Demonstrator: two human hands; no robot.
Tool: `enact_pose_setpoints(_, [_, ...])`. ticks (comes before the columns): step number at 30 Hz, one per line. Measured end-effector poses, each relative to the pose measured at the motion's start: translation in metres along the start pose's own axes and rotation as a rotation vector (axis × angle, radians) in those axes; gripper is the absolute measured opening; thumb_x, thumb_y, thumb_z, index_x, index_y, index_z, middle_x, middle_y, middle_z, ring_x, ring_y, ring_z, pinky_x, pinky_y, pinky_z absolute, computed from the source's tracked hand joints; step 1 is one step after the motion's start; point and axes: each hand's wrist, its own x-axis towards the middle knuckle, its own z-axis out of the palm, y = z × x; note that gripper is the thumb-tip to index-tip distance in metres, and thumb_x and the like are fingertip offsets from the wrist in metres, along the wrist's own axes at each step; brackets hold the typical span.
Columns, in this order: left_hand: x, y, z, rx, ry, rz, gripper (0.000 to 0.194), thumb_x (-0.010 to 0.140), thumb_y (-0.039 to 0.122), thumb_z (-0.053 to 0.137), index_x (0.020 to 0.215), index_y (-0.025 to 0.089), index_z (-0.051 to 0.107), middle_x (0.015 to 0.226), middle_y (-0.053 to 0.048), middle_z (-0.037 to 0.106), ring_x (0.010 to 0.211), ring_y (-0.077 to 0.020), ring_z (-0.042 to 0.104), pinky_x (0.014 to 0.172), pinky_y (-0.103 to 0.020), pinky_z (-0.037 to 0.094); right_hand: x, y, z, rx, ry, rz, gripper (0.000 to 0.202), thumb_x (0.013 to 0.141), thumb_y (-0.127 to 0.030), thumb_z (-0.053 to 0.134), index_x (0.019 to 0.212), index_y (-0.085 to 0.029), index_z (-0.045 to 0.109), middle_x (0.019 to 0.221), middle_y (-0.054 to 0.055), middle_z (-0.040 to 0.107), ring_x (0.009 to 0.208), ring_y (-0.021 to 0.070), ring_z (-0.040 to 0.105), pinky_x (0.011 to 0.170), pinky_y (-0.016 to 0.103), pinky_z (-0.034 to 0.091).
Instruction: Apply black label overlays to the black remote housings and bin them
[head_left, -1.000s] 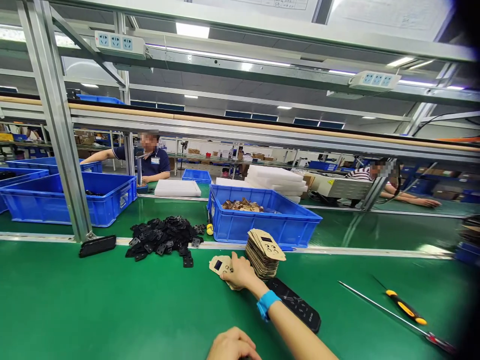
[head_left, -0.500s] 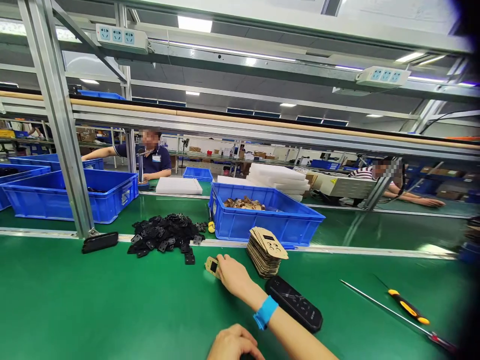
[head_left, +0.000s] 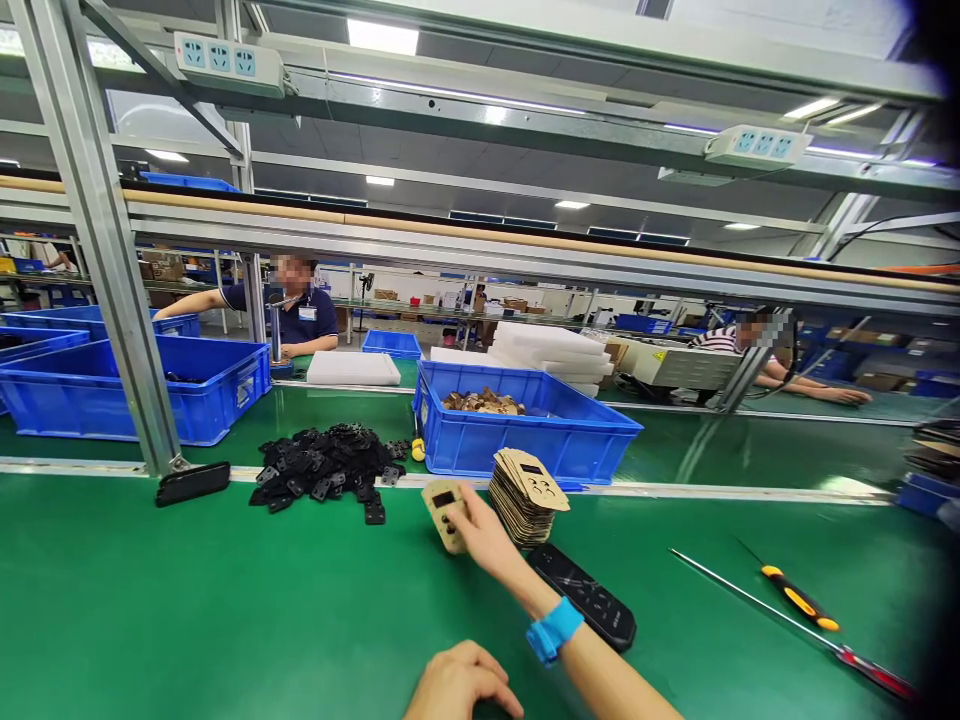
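Note:
A thin beige panel with a dark rectangular window and round holes is pinched in my right hand, tilted above the green bench. Just right of it stands a tall stack of similar beige panels, and a black handheld device with a button face lies below the stack. Close to the bench's near side is my left hand, its fingers curled; a bit of something dark shows beneath them, too hidden to name. A pile of small black plates lies to the left of the panel.
Behind the stack is a blue bin of brownish pieces; another blue bin sits left, behind a metal post. A black phone-like slab lies there. Rightward are a long screwdriver and a yellow-black one. Co-workers sit beyond.
My right hand has lifted and turned the beige panel, so more of its face shows beside the stack. My left hand stays nearly in place. The whole view has shifted slightly.

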Motion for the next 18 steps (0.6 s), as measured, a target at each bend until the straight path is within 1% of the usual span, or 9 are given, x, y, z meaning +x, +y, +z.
enact_pose_setpoints(2, [-0.002,0.005,0.000,0.012,0.010,-0.007,0.034,0.062,0.018,0.072,0.095,0.025,0.074,0.105,-0.002,0.065,0.094,-0.0203,0.061,0.082,-0.026,0.045,-0.003,0.008,0.002,0.148,0.071,0.007,0.035,0.094,-0.030,0.029,0.124,-0.019,0.044,0.119,0.010,0.061,0.105,0.0222,0.057,0.086,0.037,0.047])
enact_pose_setpoints(4, [-0.003,0.009,0.001,0.029,0.050,-0.026,0.034,0.059,0.013,0.071,0.091,0.024,0.075,0.103,-0.003,0.066,0.091,-0.0196,0.062,0.081,-0.026,0.045,-0.011,0.014,0.009,0.247,0.112,0.020,0.039,0.093,-0.035,0.027,0.124,-0.020,0.044,0.119,0.010,0.061,0.105,0.0235,0.058,0.085,0.038,0.049])
enact_pose_setpoints(7, [-0.004,0.014,0.001,0.034,0.103,-0.045,0.034,0.056,0.007,0.070,0.086,0.021,0.075,0.100,-0.003,0.067,0.089,-0.0195,0.063,0.080,-0.025,0.045,-0.022,0.015,0.019,0.306,0.131,0.015,0.040,0.089,-0.038,0.035,0.121,-0.019,0.050,0.116,0.010,0.064,0.102,0.0250,0.060,0.086,0.040,0.049])
enact_pose_setpoints(9, [-0.005,0.018,-0.002,0.012,0.092,-0.031,0.033,0.056,0.008,0.071,0.087,0.020,0.075,0.100,-0.005,0.067,0.089,-0.0204,0.063,0.079,-0.026,0.045,-0.019,0.009,0.010,0.296,0.146,-0.007,0.041,0.086,-0.037,0.042,0.123,-0.019,0.051,0.119,0.009,0.063,0.108,0.0249,0.057,0.092,0.040,0.045])
enact_pose_setpoints(11, [-0.006,0.022,-0.007,-0.020,0.059,-0.013,0.035,0.057,0.008,0.069,0.089,0.019,0.075,0.101,-0.006,0.066,0.089,-0.0213,0.063,0.079,-0.027,0.046,-0.007,0.001,-0.017,0.255,0.184,-0.012,0.046,0.085,-0.033,0.048,0.130,-0.021,0.046,0.125,0.008,0.059,0.114,0.0244,0.053,0.099,0.040,0.039])
enact_pose_setpoints(13, [-0.008,0.027,-0.012,-0.045,0.033,-0.008,0.038,0.057,0.007,0.066,0.092,0.018,0.075,0.103,-0.008,0.066,0.090,-0.0219,0.063,0.078,-0.028,0.046,0.012,-0.003,-0.056,0.187,0.242,0.033,0.052,0.087,-0.028,0.050,0.138,-0.024,0.036,0.127,0.007,0.056,0.114,0.0239,0.052,0.101,0.042,0.036])
enact_pose_setpoints(14, [-0.009,0.029,-0.013,-0.052,0.028,-0.011,0.038,0.057,0.007,0.065,0.092,0.018,0.074,0.104,-0.008,0.066,0.090,-0.0220,0.063,0.079,-0.028,0.046,0.023,-0.003,-0.077,0.147,0.269,0.071,0.052,0.088,-0.026,0.052,0.138,-0.024,0.035,0.127,0.008,0.055,0.113,0.0246,0.051,0.101,0.045,0.035])
enact_pose_setpoints(16, [-0.010,0.032,-0.015,-0.059,0.035,-0.019,0.038,0.057,0.007,0.063,0.092,0.018,0.074,0.104,-0.008,0.065,0.090,-0.0224,0.063,0.080,-0.029,0.046,0.041,0.005,-0.112,0.073,0.297,0.170,0.043,0.089,-0.028,0.056,0.130,-0.020,0.045,0.127,0.010,0.053,0.113,0.0271,0.051,0.098,0.051,0.036])
enact_pose_setpoints(18, [-0.010,0.032,-0.015,-0.068,0.035,-0.024,0.037,0.058,0.008,0.063,0.091,0.019,0.075,0.103,-0.008,0.065,0.091,-0.0227,0.063,0.081,-0.030,0.046,0.051,0.018,-0.133,0.014,0.297,0.276,0.034,0.089,-0.030,0.057,0.121,-0.019,0.053,0.126,0.009,0.053,0.111,0.0272,0.052,0.095,0.052,0.040])
